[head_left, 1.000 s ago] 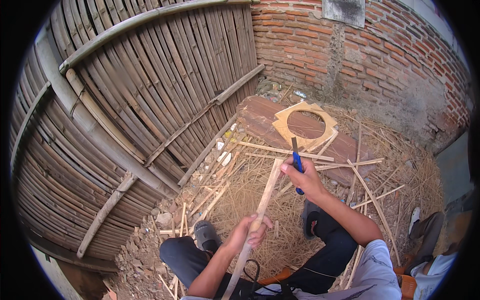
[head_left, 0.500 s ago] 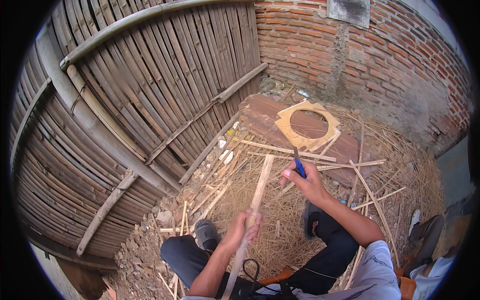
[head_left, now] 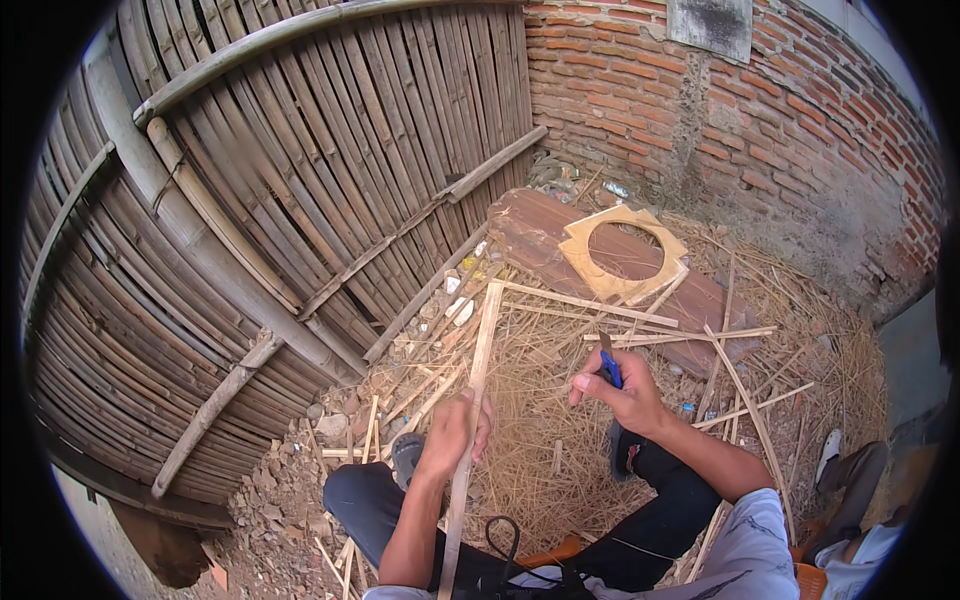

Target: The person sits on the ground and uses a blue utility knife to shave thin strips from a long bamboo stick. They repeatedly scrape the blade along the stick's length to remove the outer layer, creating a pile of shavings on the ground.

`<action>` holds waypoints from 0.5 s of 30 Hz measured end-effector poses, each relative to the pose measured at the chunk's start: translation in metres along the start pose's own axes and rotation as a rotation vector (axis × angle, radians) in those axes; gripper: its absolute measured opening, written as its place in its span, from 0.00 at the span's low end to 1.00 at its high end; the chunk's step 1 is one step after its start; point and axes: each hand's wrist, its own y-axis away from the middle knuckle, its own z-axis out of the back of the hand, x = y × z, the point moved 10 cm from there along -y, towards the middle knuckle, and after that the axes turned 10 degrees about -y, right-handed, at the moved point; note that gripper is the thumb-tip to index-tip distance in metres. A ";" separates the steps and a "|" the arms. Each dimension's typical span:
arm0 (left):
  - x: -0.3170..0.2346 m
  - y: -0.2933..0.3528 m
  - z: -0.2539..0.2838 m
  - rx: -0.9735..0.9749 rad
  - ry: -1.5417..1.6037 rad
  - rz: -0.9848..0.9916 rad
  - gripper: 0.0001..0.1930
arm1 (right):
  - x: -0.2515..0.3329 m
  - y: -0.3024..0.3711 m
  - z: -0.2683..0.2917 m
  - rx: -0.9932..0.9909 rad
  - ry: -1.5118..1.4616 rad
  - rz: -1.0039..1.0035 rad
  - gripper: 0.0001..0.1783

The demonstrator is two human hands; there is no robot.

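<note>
My left hand (head_left: 458,432) is closed round a long flat bamboo strip (head_left: 484,350). The strip slants up and away from my lap, its far end rising over the straw. To the right, my right hand (head_left: 622,388) grips a knife (head_left: 611,370) with a blue handle. Its dark blade points up and away from me, apart from the strip. Beyond the knife lies a pale board with a round hole (head_left: 580,250), resting on a reddish-brown wooden panel (head_left: 520,222).
Bamboo shavings (head_left: 530,450) and loose strips (head_left: 755,400) cover the ground around my feet. A bamboo fence (head_left: 300,180) stands on the left, a brick wall (head_left: 620,80) at the back and right. Another person's leg (head_left: 850,485) and an orange plastic item (head_left: 810,580) show at the right edge.
My left hand has shifted left with the bamboo strip, whose far end has swung left and up. My right hand with the knife has moved slightly right and nearer to me.
</note>
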 end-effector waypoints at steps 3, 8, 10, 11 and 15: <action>-0.002 -0.002 0.006 -0.024 -0.067 -0.015 0.25 | -0.006 0.002 -0.003 0.017 -0.032 -0.020 0.11; -0.005 -0.003 0.014 -0.066 -0.071 -0.018 0.25 | -0.004 0.004 -0.014 0.073 -0.017 -0.006 0.12; -0.008 -0.002 0.016 -0.063 -0.019 -0.005 0.24 | -0.006 0.005 -0.017 0.091 0.005 0.007 0.12; -0.007 -0.002 0.018 -0.071 -0.020 -0.005 0.24 | -0.007 0.006 -0.020 0.099 0.000 -0.004 0.13; -0.005 -0.001 0.023 -0.090 -0.026 0.007 0.24 | -0.006 0.009 -0.029 0.125 -0.005 -0.031 0.13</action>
